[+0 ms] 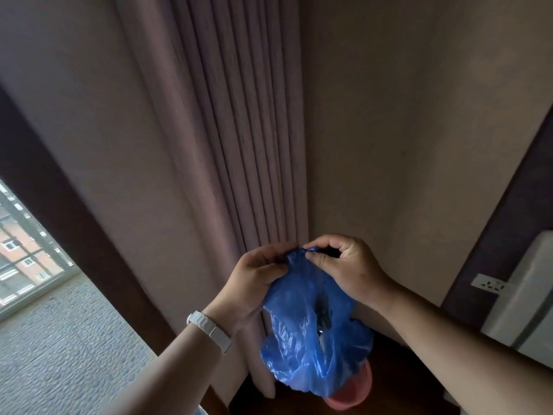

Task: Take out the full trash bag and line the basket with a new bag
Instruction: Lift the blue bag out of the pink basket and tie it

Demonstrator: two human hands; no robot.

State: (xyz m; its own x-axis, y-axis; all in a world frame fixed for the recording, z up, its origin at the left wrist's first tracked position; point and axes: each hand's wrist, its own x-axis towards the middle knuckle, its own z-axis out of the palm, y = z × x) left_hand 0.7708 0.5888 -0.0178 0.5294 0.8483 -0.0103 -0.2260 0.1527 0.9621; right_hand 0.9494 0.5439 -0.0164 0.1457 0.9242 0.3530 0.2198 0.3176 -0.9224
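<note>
Nearest to the viewer, two bare forearms reach in from the lower edge, the left one wearing a white wristband (211,330). Just beyond, the left hand (254,283) and the right hand (344,268) meet at the top of a blue plastic bag (302,348). Each hand pinches the gathered upper edge of the film between curled fingers and thumb, and the two hands almost touch. The bag hangs crumpled beneath them in mid-air, with a dark gap at its middle whose contents cannot be made out. Directly below the bag, and partly hidden by it, a pink basket (350,396) stands on a dark floor (404,378) in the corner of the room. Behind these, a pleated mauve curtain (227,145) hangs beside a plain beige wall (419,115). At right, a white wall socket (488,284) sits on a dark panel, next to a white appliance (526,301). Farthest, at left, a window (24,250) shows a brick building outside.
</note>
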